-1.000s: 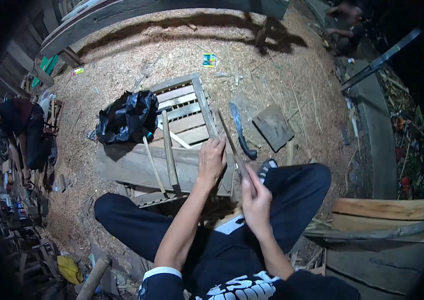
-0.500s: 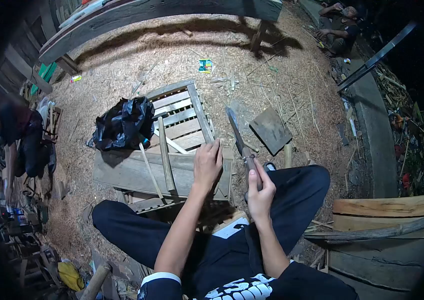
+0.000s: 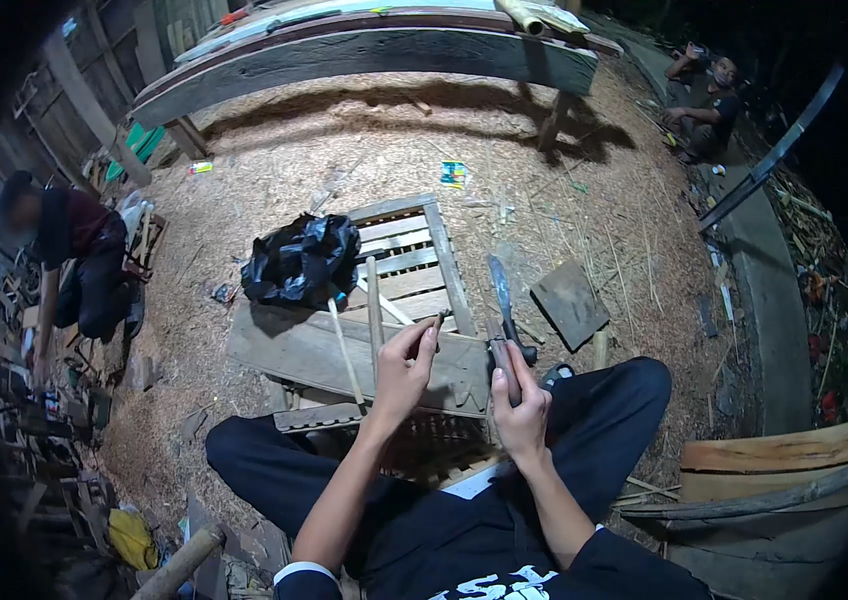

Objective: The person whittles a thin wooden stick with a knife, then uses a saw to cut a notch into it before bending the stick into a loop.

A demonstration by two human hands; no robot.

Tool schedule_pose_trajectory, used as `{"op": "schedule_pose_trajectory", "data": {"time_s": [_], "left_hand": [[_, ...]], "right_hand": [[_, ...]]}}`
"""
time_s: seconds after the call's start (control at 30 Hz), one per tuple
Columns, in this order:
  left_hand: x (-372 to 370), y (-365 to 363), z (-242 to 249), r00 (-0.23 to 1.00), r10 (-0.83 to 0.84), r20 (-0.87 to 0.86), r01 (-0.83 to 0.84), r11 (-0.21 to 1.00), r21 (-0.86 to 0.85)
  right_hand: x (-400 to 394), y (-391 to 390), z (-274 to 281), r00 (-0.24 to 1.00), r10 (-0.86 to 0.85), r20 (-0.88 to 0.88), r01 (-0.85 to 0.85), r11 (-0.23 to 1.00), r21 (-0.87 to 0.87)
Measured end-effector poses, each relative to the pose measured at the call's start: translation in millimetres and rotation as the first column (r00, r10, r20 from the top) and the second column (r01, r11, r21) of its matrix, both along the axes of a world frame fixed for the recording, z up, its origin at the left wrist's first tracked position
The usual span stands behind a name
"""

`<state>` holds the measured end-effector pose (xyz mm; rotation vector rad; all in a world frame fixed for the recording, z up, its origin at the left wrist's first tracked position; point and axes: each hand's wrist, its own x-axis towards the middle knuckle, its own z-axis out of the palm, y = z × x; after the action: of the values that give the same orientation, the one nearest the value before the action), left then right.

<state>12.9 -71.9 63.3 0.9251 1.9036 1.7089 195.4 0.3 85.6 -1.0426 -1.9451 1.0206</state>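
Note:
My left hand (image 3: 406,378) is raised over the slatted wooden rack, thumb and forefinger pinched on a small dark piece (image 3: 442,319). My right hand (image 3: 522,412) is wrapped round a brown wooden handle (image 3: 504,370), its upper end pointing away from me. Just beyond that end is a long-bladed knife (image 3: 500,284) with a dark grip, overlapping the handle's tip in this view. Below my left hand, a wide plank (image 3: 289,350) lies across the slatted rack (image 3: 452,275). A wooden-handled tool (image 3: 373,300) and a thin stick (image 3: 346,350) rest on the plank.
A black plastic bag (image 3: 302,258) sits on the rack's left side. A square wooden block (image 3: 571,304) lies on the shavings at right. A long bench (image 3: 374,65) spans the back. One person (image 3: 94,240) crouches at left, another (image 3: 706,105) sits far right. Boards (image 3: 784,455) stand near right.
My left hand has lifted from flat above the rack into a pinch with a small piece. The handle in my right hand has shifted nearer me, apart from the blade. The view has tilted up.

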Motion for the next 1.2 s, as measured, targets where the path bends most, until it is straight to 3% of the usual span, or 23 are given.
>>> {"op": "schedule_pose_trajectory", "data": {"time_s": [0.07, 0.1, 0.23, 0.33, 0.4, 0.47, 0.5, 0.53, 0.63, 0.73, 0.8, 0.9, 1.07, 1.13, 1.2], "left_hand": [[-5, -10, 6, 0.977, -0.047, 0.207, 0.047, 0.999, 0.009], [-8, -14, 7, 0.978, -0.039, 0.206, 0.038, 0.999, 0.011], [-21, -27, 13, 0.971, -0.036, 0.237, 0.033, 0.999, 0.015], [-35, -35, 19, 0.976, -0.022, 0.217, 0.026, 1.000, -0.015], [-41, -38, 18, 0.983, 0.005, 0.182, 0.000, 1.000, -0.026], [-46, -44, 10, 0.999, 0.035, 0.036, -0.035, 0.999, 0.000], [-50, -43, 13, 0.998, 0.046, 0.036, -0.047, 0.999, 0.007], [-48, -48, 13, 0.999, 0.053, -0.009, -0.053, 0.998, -0.018], [-42, -57, 22, 0.992, 0.056, -0.112, -0.064, 0.995, -0.070], [-46, -55, 9, 0.976, 0.078, -0.202, -0.078, 0.997, 0.006], [-47, -56, 8, 0.957, 0.095, -0.274, -0.097, 0.995, 0.008], [-43, -55, 9, 0.926, 0.092, -0.366, -0.091, 0.996, 0.022], [-38, -54, 6, 0.923, 0.037, -0.382, -0.050, 0.998, -0.024], [-34, -52, 9, 0.928, 0.015, -0.372, -0.030, 0.999, -0.033], [-31, -51, 10, 0.950, 0.014, -0.311, -0.026, 0.999, -0.037]], "right_hand": [[-8, 3, -6, 0.989, 0.078, 0.129, -0.091, 0.991, 0.100], [-17, 9, -24, 0.995, 0.089, 0.052, -0.101, 0.950, 0.295], [-43, 27, -28, 0.971, 0.171, 0.166, -0.232, 0.840, 0.491], [-62, 38, -34, 0.924, 0.240, 0.297, -0.367, 0.774, 0.517], [-71, 39, -38, 0.895, 0.292, 0.338, -0.430, 0.769, 0.473], [-80, 37, -37, 0.835, 0.344, 0.430, -0.531, 0.708, 0.466], [-81, 34, -32, 0.783, 0.385, 0.489, -0.590, 0.708, 0.387], [-84, 34, -39, 0.803, 0.442, 0.399, -0.595, 0.626, 0.504], [-86, 32, -19, 0.748, 0.426, 0.509, -0.651, 0.621, 0.437], [-88, 45, 9, 0.761, 0.445, 0.472, -0.638, 0.644, 0.423], [-97, 59, 19, 0.725, 0.621, 0.297, -0.688, 0.634, 0.354], [-100, 69, 12, 0.680, 0.687, 0.258, -0.723, 0.570, 0.390], [-90, 56, -8, 0.724, 0.655, 0.216, -0.683, 0.637, 0.358], [-88, 54, -7, 0.761, 0.640, 0.106, -0.645, 0.729, 0.230], [-85, 58, -2, 0.753, 0.648, 0.115, -0.657, 0.732, 0.180]]}}
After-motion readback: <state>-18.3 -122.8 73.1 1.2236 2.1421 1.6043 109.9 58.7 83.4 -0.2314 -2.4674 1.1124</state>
